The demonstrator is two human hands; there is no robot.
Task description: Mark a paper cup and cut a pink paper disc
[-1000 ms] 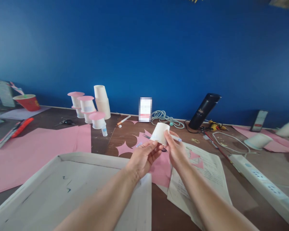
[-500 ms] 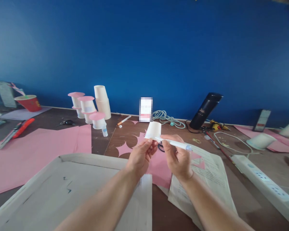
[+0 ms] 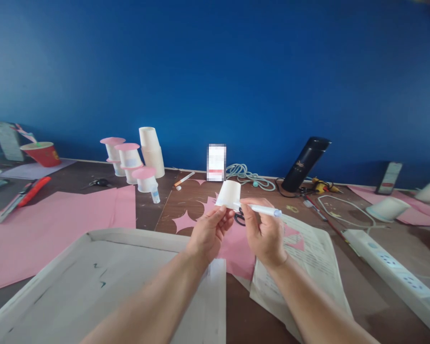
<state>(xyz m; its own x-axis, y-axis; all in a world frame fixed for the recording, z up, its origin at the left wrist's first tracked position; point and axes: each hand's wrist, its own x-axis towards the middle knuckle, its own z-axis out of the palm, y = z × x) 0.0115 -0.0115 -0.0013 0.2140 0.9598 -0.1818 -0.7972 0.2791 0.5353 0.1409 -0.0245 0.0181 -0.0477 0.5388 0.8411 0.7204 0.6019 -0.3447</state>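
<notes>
Cup of plain white paper [image 3: 229, 193], tapered, was held above the brown wooden worktop [image 3: 243, 313] near the middle of the view, slightly tilted, its narrow end uppermost and its wide rim lowermost. The left hand [image 3: 208, 234] gripped it at the rim, the fingers closed to a pinch on the paper. The right hand [image 3: 268, 239] had its fingers closed around a slim white pen [image 3: 263, 209], which pointed leftward at the lower right edge of the cup; whether the tip touched the cup could not be told. Dark scissor handles [image 3: 240, 219] showed partly behind the hands, beside cut scraps of pink paper [image 3: 185, 221]. At lower left stood a large shallow white tray [image 3: 139, 286], with broad pink paper sheets [image 3: 75, 220] lying beyond it. Farther back, at left of centre, pink discs [image 3: 127, 146] capped or separated several white cups [image 3: 130, 157], next to a taller stack of white cups [image 3: 153, 160]. An upright phone [image 3: 217, 162] with an obscured screen stood before the blue wall [image 3: 215, 71], followed rightward by a coiled pale cable [image 3: 249, 177] and a leaning black cylindrical flask [image 3: 306, 165]. Printed sheets [image 3: 308, 272] lay beneath the right forearm, and a white power strip [image 3: 394, 265] lay farther right.
</notes>
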